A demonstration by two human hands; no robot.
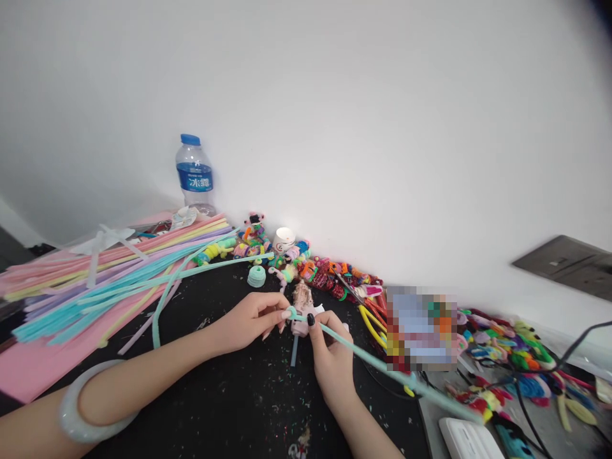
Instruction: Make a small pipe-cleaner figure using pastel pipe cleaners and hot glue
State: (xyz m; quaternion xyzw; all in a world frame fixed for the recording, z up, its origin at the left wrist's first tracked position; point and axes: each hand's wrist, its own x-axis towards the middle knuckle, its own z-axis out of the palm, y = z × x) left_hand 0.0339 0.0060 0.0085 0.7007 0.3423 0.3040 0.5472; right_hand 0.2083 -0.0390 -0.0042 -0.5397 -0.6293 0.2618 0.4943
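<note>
My left hand (261, 319) pinches the small curled end of a mint green pipe cleaner between thumb and fingertips. Close beside it, my right hand (335, 357) grips the same pipe cleaner (382, 365) with thumb and fingers; its long tail runs down to the right. Behind and below the fingertips lies a pale pink glue gun (300, 326), partly hidden, with a clear glue stick (294, 352) poking out toward me. A mint green coil (257, 276) wound from the same kind of material rests on the black mat, beyond my left hand.
Pastel pipe cleaners (95, 296) fan out at the left, near a water bottle (194, 175). Colourful fuzzy figures (329, 274) line the white wall, with a paper cup (284, 239) among them. Right are a blurred-out patch (422, 328), black cables (528, 408) and a white device (471, 440).
</note>
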